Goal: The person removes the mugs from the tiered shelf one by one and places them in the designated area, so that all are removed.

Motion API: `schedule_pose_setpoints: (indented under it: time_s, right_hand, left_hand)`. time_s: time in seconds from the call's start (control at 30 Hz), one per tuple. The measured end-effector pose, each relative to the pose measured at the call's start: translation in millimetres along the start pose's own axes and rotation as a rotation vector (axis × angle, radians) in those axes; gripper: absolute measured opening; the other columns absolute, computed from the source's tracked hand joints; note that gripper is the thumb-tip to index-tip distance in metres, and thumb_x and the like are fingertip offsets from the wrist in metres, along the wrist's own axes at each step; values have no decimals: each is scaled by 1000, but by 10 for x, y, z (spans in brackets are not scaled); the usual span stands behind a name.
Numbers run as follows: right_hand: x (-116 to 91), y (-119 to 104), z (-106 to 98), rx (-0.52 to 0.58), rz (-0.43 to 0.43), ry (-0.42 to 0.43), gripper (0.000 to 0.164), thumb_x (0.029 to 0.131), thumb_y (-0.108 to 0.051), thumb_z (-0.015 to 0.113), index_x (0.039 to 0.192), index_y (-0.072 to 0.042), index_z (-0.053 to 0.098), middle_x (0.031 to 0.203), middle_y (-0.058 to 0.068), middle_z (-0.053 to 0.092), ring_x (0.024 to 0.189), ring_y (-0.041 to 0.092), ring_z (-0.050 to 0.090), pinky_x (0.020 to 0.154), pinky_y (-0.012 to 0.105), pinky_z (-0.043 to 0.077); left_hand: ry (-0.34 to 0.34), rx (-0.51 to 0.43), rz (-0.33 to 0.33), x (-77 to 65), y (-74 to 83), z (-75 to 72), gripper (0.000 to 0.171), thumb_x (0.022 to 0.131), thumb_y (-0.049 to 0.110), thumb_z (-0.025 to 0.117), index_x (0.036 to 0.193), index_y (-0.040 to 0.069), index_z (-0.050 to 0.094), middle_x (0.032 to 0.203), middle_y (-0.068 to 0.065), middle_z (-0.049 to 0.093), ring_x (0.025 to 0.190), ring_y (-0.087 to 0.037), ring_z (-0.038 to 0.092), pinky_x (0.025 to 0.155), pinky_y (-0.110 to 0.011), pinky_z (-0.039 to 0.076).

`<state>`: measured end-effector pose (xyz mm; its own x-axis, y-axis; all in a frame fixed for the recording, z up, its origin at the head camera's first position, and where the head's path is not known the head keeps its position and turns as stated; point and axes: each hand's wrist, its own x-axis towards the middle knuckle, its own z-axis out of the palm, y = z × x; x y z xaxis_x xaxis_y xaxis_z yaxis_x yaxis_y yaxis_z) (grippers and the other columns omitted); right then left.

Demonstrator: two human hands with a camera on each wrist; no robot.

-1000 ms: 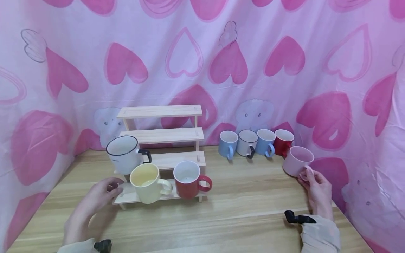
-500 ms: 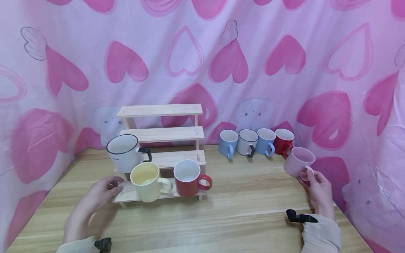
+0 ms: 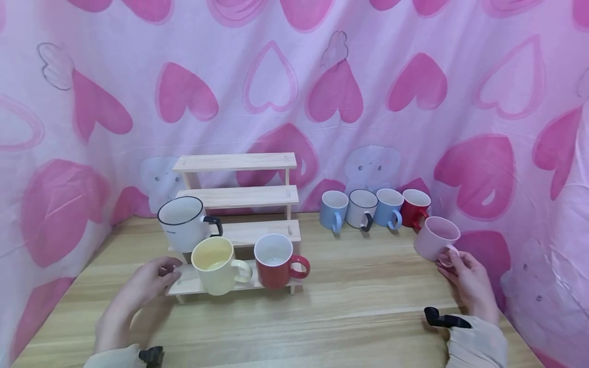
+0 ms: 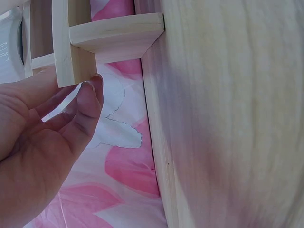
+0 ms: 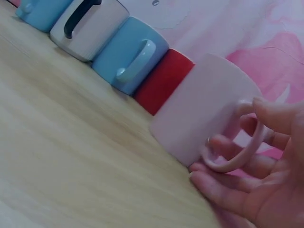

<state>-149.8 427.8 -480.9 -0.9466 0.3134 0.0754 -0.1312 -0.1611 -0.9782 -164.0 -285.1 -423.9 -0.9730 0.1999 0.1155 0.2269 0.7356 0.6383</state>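
Observation:
In the head view my right hand [image 3: 471,281] holds a pink mug [image 3: 434,239] by its handle. The right wrist view shows fingers passing through that handle [image 5: 244,154] and the thumb on its top; the mug's base is at the tabletop. My left hand [image 3: 149,283] grips the left end of the lowest board of a stepped wooden shelf [image 3: 186,281]; the left wrist view has the fingertips [image 4: 90,95] at the board's corner [image 4: 76,69]. A yellow mug [image 3: 213,273] and a red mug [image 3: 271,271] stand on that board. Behind the yellow one is a black-rimmed white mug [image 3: 181,232].
A row of mugs lines the back of the wooden table [image 3: 349,317]: a blue mug [image 3: 332,212], a white mug [image 3: 359,212] with a black handle, another blue mug [image 3: 384,209] and a red mug [image 3: 411,212]. A pink heart-patterned curtain [image 3: 368,133] hangs behind.
My right hand and wrist have shifted slightly right and toward me, still at the pink mug's handle. The head view has moved a little. My left hand stays at the shelf.

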Motion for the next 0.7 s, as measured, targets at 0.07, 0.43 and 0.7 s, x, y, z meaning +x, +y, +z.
schedule_pose_setpoints:
  time_s: [0.07, 0.43, 0.7]
  right_hand:
    - [-37, -66, -4, -34, 47, 3, 30, 95, -28, 64, 113, -7, 51, 98, -5, 66, 87, 11, 67, 73, 28, 56]
    - [-300, -862, 105, -787, -225, 64, 42, 102, -26, 51, 139, -5, 49, 110, -12, 58, 88, -13, 46, 69, 7, 41]
    - [-449, -1336, 802, -851, -342, 52, 43, 100, -30, 56, 140, -14, 52, 122, -3, 60, 105, 7, 57, 73, 9, 40]
  left_hand:
    - [-3, 7, -4, 4, -3, -2, 22, 93, 6, 65, 111, -6, 62, 90, -8, 64, 77, -18, 57, 59, -27, 48]
    - [-23, -14, -18, 11, 19, -8, 23, 93, 6, 63, 112, -7, 61, 92, -10, 65, 79, -19, 58, 61, -28, 50]
    - [-25, -11, -36, 19, 37, -28, 23, 94, 5, 63, 112, -8, 61, 94, -11, 64, 81, -21, 58, 61, -29, 49]
